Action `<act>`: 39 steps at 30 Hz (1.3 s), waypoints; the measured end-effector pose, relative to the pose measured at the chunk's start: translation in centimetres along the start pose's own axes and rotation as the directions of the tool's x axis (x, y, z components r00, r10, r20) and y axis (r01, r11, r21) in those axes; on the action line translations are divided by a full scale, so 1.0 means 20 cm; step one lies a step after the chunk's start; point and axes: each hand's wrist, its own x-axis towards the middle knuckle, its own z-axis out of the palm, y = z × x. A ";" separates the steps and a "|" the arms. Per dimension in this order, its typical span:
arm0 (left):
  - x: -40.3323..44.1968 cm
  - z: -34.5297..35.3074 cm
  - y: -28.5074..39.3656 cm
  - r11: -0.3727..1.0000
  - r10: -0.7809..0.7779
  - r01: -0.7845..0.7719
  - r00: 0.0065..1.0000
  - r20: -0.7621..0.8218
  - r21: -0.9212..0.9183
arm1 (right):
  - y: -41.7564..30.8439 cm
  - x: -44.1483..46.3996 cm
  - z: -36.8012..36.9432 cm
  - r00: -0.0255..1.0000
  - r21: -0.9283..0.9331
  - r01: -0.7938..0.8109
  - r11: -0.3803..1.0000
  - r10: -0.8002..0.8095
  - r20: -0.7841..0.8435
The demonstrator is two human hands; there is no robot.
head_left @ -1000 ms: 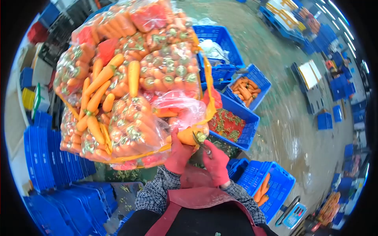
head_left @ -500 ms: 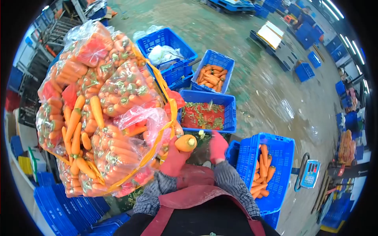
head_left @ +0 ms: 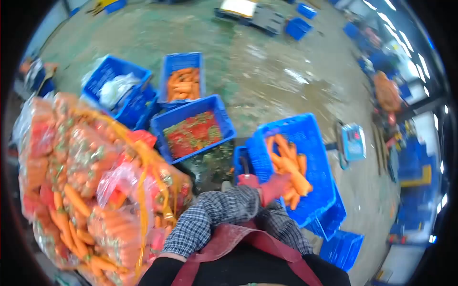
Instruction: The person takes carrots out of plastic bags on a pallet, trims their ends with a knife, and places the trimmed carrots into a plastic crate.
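My left hand [head_left: 275, 189], in a red glove, reaches across my body over the front blue crate [head_left: 318, 176]. Its fingers are closed on a large carrot [head_left: 297, 179], blurred by motion, above several other carrots [head_left: 285, 148] in that crate. Lower and to the left, my right hand [head_left: 247, 180], also red-gloved, is partly hidden behind the left wrist. It is closed on a thin upright tool [head_left: 244, 165] that looks like a knife. On my left stands a big heap of bagged carrots [head_left: 102, 169], with loose carrots [head_left: 71, 229] on top.
Ahead sit a blue crate with leafy trimmings on red [head_left: 223, 117], a crate of carrots [head_left: 203, 71] and a crate holding white plastic [head_left: 102, 71]. A scale [head_left: 353, 142] stands to the right. More blue crates [head_left: 341, 250] are at the lower right.
My left hand has swung right with the carrot, from beside the heap to over the front crate. My right hand is now behind the left wrist. The whole view has turned right.
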 end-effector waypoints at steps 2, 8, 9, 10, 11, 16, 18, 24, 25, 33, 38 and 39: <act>-0.12 -0.08 -0.20 0.852 0.147 -0.035 0.974 -0.174 0.523 | -0.01 -0.03 -0.06 0.999 0.106 -0.037 0.994 0.035 0.019; -1.40 -0.53 0.34 0.783 0.616 0.107 -0.271 -0.740 0.613 | -0.08 -0.02 0.05 0.985 0.176 -0.167 0.970 0.156 0.076; -1.61 -0.62 0.34 0.830 0.468 0.010 -0.555 -0.688 0.557 | -0.10 -0.02 0.06 0.984 0.159 -0.158 0.975 0.142 0.104; -1.84 -0.82 0.20 0.842 0.300 -0.202 -0.594 -0.746 0.500 | -0.11 -0.02 0.07 0.981 0.135 -0.164 0.977 0.147 0.128; -1.99 -1.00 0.08 0.734 0.165 -0.427 -0.641 -0.750 0.527 | -0.12 -0.02 0.08 0.978 0.108 -0.170 0.980 0.154 0.143; -2.36 -1.32 0.10 0.690 -0.084 -0.576 -0.666 -0.741 0.439 | -0.34 -0.05 0.31 0.972 0.008 -0.096 0.995 0.093 0.215; -2.43 -1.38 0.14 0.753 -0.068 -0.522 -0.666 -0.743 0.400 | -0.49 -0.12 0.43 0.966 -0.019 -0.061 0.998 0.064 0.249; -2.46 -1.33 0.05 0.867 0.041 -0.356 -0.646 -0.762 0.348 | -0.76 -0.33 0.71 0.908 -0.079 0.167 0.983 -0.122 0.401; -2.44 -1.23 0.00 0.877 0.065 -0.333 -0.633 -0.771 0.347 | -0.80 -0.40 0.74 0.856 -0.021 0.241 0.970 -0.203 0.475; -2.46 -0.75 0.15 0.918 0.284 -0.066 -0.580 -0.764 0.391 | -1.29 -0.89 1.32 0.184 0.137 0.717 0.684 -0.375 0.909; -2.55 -0.57 0.44 0.927 0.352 0.024 -0.400 -0.846 0.374 | -1.39 -0.64 1.60 0.251 0.052 0.831 0.553 -0.459 0.852; -2.56 -0.52 0.46 0.951 0.286 -0.038 -0.264 -0.921 0.306 | -1.40 -0.60 1.62 0.217 0.144 0.814 0.564 -0.524 0.824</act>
